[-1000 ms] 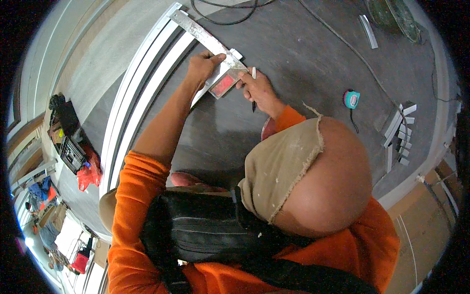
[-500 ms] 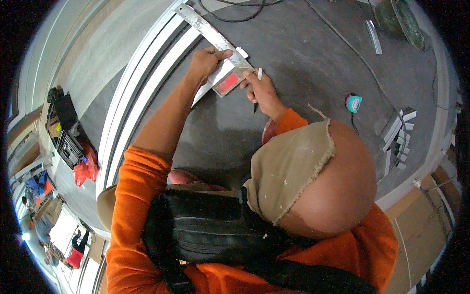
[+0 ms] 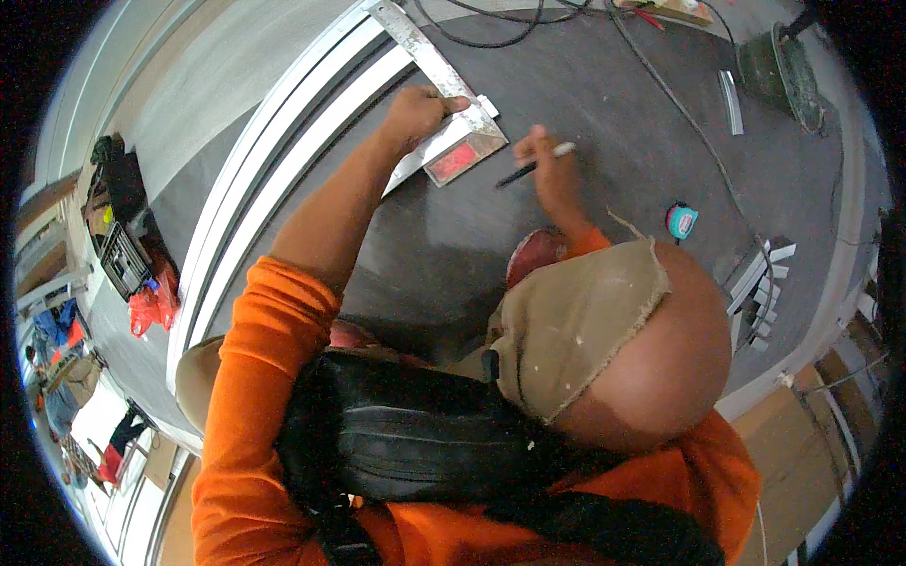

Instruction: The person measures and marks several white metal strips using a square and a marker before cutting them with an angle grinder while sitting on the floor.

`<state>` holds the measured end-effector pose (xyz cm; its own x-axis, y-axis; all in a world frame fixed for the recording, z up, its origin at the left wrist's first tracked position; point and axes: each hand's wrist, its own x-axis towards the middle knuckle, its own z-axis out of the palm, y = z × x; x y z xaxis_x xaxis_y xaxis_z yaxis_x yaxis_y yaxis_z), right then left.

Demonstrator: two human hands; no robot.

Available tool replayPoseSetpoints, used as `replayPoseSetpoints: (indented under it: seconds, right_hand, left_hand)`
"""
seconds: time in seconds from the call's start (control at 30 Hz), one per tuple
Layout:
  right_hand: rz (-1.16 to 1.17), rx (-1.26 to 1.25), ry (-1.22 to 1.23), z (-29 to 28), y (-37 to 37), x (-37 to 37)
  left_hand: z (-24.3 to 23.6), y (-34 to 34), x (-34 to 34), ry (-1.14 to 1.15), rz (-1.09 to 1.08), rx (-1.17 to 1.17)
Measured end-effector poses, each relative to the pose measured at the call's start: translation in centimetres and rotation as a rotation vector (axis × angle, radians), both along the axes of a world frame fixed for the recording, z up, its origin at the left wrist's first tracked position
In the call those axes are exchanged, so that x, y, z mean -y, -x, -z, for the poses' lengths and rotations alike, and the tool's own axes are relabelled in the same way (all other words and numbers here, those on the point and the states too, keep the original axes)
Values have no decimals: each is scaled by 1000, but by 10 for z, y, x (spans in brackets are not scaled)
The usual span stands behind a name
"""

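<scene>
Right hand point(image 3: 552, 174), gripping a pencil point(image 3: 534, 165), has lifted off the square point(image 3: 444, 104); left hand point(image 3: 415, 113) presses it flat, marking paused.

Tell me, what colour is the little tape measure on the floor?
The tape measure is turquoise blue, shown in the head view.

A red rectangular label point(image 3: 451, 160) sits on the metal square point(image 3: 444, 85).

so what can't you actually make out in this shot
Head view only:
- Left hand covers part of the metal square, so the edge beneath it is hidden.
- Right hand holds a pencil; any mark on the dark floor is too faint to see.
- The knee blocks the floor below it.
- The green bucket bends near the rim.
</scene>
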<state>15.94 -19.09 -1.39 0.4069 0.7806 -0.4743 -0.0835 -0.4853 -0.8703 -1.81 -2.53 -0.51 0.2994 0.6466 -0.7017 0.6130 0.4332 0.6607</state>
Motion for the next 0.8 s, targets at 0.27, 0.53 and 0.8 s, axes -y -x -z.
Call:
replayPoseSetpoints:
  seconds: [0.27, 0.53, 0.8]
  right_hand:
    - [-216, 261, -305, -55, -23, -38]
    - [-530, 470, -411, -50, -25, -58]
    - [-591, 547, -414, -54, -36, -46]
  left_hand:
    - [-7, -1, -1, -96, 98, -61]
    - [-12, -4, 1, -183, 111, -45]
    - [-7, -1, 0, -127, 78, -21]
